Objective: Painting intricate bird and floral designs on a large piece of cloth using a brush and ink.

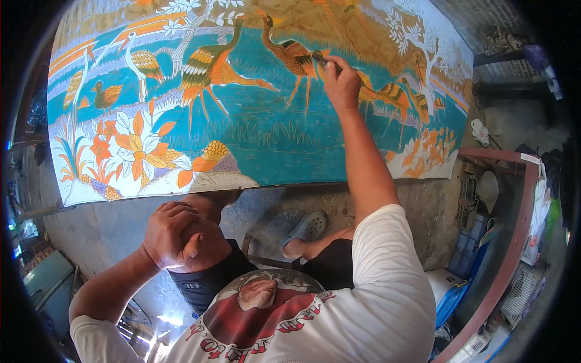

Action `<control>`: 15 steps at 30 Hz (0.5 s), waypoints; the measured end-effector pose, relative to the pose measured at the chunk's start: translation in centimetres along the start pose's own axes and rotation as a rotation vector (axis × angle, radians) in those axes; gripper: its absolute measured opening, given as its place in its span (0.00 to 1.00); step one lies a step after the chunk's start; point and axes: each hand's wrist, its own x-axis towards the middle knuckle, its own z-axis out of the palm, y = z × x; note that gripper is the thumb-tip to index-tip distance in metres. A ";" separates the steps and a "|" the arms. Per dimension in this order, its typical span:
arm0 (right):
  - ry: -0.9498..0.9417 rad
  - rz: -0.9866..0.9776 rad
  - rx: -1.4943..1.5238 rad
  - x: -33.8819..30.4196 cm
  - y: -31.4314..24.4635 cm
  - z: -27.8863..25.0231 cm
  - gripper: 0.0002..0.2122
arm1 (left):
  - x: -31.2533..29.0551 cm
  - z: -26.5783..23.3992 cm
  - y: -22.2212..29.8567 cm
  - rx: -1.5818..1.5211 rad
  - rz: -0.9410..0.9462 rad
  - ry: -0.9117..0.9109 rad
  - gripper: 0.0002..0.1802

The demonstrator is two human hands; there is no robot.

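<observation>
A large canvas (284, 145) painted with long-legged birds, teal water, orange flowers and white trees lies in front of me. My right hand (342, 83) reaches far over it, fingers pinched round a slim dark brush-like tool (318, 58). The tool's tip is at the brown-and-orange bird (296, 55) near the top middle; whether it touches the surface I cannot tell. On my bent left knee (209, 227), close to the canvas's near edge, rests my left hand (173, 235). Its fingers are curled together over the knee, with no tool seen in them.
To my right stands a reddish-brown frame (521, 224), with a blue plastic item (451, 302) and a white perforated basket (521, 293) beside it. My foot in a grey clog (308, 228) is on the concrete floor (290, 206). A greenish box (47, 277) sits at the left.
</observation>
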 end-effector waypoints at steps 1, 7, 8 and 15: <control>-0.036 -0.012 -0.023 0.0 -0.1 0.0 0.08 | -0.1 0.0 0.0 -0.007 0.000 0.008 0.25; -0.131 -0.033 -0.085 0.1 0.2 0.3 0.09 | -0.1 0.1 -0.1 0.006 -0.002 0.011 0.25; -0.150 -0.024 -0.109 0.1 0.2 0.2 0.09 | -0.1 0.2 -0.2 0.004 -0.001 0.011 0.25; -0.094 -0.041 -0.100 0.2 -0.2 -0.9 0.09 | -0.4 0.2 -0.3 0.003 -0.023 0.006 0.25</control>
